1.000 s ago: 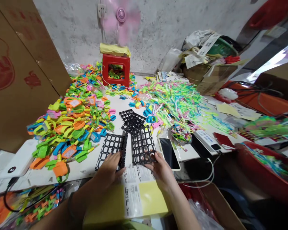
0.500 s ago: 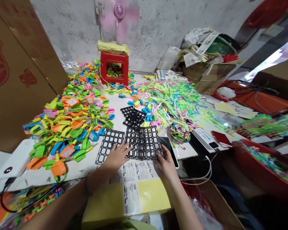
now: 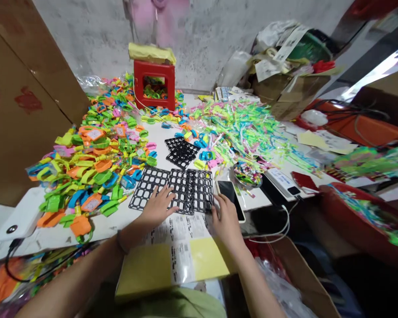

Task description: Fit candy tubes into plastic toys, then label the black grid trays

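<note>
Black grid panels (image 3: pixel 199 191) lie side by side at the table's front edge, partly overlapping. My left hand (image 3: pixel 158 206) rests flat on their left part with its fingers spread. At their right edge is my right hand (image 3: pixel 226 219), fingers bent; whether it grips the edge cannot be made out. A phone (image 3: pixel 236 198) lies just beyond that hand. More black grid pieces (image 3: pixel 181 151) are stacked loosely behind. Below the hands, a printed label sheet (image 3: pixel 182 229) lies over a yellow stack (image 3: pixel 146 274).
Colourful plastic pieces (image 3: pixel 99 163) are heaped on the left, beside a white power bank (image 3: pixel 21 216). A red stool (image 3: pixel 154 86) stands at the back. Green strips (image 3: pixel 242 128), a bowl of small beads (image 3: pixel 247 174) and a red tub (image 3: pixel 368 221) are on the right.
The camera view has shifted slightly. The right edge of the grid panels now sits further left, away from the phone, and my right hand has shifted with it.
</note>
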Action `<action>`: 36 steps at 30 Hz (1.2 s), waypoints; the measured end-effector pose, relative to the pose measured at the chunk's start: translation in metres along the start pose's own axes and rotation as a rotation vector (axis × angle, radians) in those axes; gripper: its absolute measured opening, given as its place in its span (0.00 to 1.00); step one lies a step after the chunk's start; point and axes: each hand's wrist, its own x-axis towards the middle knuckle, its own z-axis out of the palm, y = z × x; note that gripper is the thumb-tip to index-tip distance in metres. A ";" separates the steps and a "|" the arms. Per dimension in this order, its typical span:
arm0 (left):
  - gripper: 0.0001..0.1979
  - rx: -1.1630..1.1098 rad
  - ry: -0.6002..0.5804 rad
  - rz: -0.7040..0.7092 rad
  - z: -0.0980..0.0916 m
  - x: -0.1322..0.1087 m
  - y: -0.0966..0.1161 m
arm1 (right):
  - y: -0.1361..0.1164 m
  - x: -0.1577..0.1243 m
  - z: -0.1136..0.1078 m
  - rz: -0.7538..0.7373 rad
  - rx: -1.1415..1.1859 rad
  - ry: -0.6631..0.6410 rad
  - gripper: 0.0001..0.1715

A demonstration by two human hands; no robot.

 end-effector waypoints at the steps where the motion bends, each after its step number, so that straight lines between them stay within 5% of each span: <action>1: 0.20 -0.005 0.010 -0.017 -0.002 -0.006 0.002 | -0.010 -0.010 -0.003 -0.056 -0.051 -0.071 0.21; 5: 0.20 -0.005 0.102 -0.073 -0.024 -0.048 0.006 | -0.035 -0.050 -0.005 -0.225 -0.172 -0.341 0.17; 9: 0.14 0.008 0.062 -0.170 -0.037 -0.107 0.002 | -0.030 -0.078 -0.001 -0.212 -0.235 -0.371 0.18; 13: 0.23 0.045 0.057 -0.200 -0.027 -0.142 -0.008 | -0.030 -0.079 -0.002 -0.196 -0.283 -0.389 0.17; 23: 0.21 0.098 0.087 -0.140 -0.022 -0.113 -0.020 | -0.095 -0.056 0.043 -0.441 -0.154 -0.533 0.25; 29: 0.14 0.033 0.190 -0.247 -0.026 -0.126 -0.033 | -0.104 -0.057 0.041 -0.382 -0.192 -0.581 0.22; 32: 0.10 -0.150 0.258 -0.302 -0.025 -0.130 -0.034 | -0.119 -0.052 0.044 -0.313 -0.195 -0.569 0.20; 36: 0.11 -0.572 0.302 -0.412 -0.024 -0.128 -0.028 | -0.143 -0.042 0.063 -0.398 -0.078 -0.483 0.22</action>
